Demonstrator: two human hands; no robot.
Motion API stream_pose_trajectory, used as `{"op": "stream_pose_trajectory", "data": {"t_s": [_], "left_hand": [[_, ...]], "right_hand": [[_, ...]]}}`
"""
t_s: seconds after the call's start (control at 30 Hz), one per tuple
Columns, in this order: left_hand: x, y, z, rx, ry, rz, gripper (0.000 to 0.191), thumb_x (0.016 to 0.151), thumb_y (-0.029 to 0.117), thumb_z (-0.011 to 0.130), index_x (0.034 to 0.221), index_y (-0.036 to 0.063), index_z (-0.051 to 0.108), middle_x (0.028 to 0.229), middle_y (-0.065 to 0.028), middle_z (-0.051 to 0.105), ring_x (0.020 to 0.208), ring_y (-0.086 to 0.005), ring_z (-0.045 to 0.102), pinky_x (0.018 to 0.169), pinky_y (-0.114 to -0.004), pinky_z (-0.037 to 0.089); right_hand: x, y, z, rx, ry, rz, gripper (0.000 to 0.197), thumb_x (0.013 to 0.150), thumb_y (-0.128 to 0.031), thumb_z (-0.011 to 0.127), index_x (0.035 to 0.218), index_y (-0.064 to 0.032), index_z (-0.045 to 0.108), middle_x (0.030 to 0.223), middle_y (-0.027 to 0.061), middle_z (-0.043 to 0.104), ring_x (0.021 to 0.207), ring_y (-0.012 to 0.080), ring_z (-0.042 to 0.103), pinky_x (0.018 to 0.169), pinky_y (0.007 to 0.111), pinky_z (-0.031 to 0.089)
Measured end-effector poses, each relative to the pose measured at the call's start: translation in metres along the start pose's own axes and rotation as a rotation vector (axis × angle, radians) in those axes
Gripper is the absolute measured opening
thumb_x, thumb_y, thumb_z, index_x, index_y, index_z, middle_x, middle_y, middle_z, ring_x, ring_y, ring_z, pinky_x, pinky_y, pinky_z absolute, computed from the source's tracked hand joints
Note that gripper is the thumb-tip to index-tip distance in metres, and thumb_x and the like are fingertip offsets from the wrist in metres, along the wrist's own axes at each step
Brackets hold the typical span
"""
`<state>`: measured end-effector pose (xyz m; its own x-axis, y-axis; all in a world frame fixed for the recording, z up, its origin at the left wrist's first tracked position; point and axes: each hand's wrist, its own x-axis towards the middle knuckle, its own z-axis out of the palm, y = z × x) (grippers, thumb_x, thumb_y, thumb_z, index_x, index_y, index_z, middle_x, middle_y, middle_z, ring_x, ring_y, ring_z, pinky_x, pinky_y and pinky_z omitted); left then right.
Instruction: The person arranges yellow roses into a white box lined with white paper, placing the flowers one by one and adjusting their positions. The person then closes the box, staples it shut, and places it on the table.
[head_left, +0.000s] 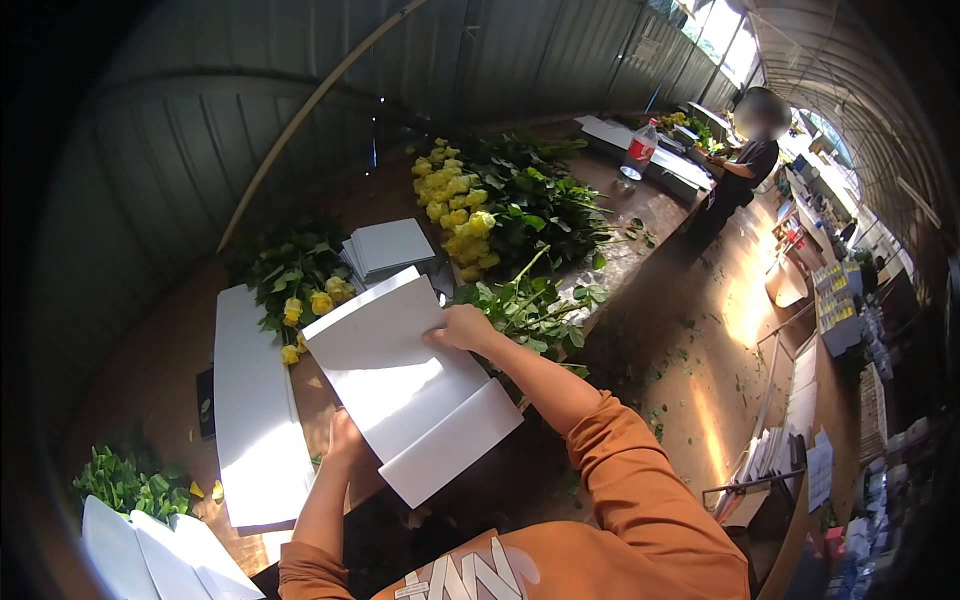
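Observation:
A folded sheet of white card or paper (405, 375) is held up in front of me, tilted, with a crease near its lower end. My right hand (461, 328) grips its right edge, thumb on top. My left hand (345, 433) is at its left edge, the fingers partly hidden behind it. Beyond the sheet lie a few yellow roses (321, 303) with leafy stems and a stack of white cards (394, 244). To the left, a long stack of white sheets (259, 412) rests on the wooden table (180, 322). Leafy rose stems (525, 307) lie beside my right forearm.
A large pile of yellow roses (457, 202) lies further back, near a bottle with a red label (640, 148). White-wrapped bundles (157, 555) with green leaves stand at lower left. A person in dark clothes (742, 169) stands at another work spot. Fallen leaves dot the floor.

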<state>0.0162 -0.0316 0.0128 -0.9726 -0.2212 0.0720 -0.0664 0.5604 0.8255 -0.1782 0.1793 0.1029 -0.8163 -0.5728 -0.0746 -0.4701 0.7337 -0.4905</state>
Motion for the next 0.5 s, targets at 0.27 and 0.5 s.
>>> {"op": "stream_pose_trajectory", "data": {"t_s": [0.27,0.5], "left_hand": [[-0.017,0.026,-0.024,-0.201,0.522,-0.017,0.017,0.08,0.005,0.051,0.095,0.0039,0.057,0.105,-0.0078,0.048,0.077,-0.0142,0.05,0.067,-0.025,0.042],[0.0,0.131,0.005,0.51,-0.471,0.28,0.064,0.073,0.054,0.051,0.119,0.0102,0.046,0.131,-0.0184,0.027,0.121,-0.0396,0.019,0.089,-0.063,0.018]], "right_hand": [[0.016,0.014,0.015,-0.134,-0.172,0.199,0.055,0.059,-0.056,0.063,0.075,-0.0038,0.065,0.072,0.0138,0.062,0.071,0.0295,0.06,0.065,0.036,0.047],[0.029,0.013,0.013,-0.15,-0.263,0.213,0.06,0.056,-0.058,0.066,0.066,0.0015,0.062,0.067,0.0147,0.061,0.068,0.0285,0.061,0.064,0.035,0.048]]}}
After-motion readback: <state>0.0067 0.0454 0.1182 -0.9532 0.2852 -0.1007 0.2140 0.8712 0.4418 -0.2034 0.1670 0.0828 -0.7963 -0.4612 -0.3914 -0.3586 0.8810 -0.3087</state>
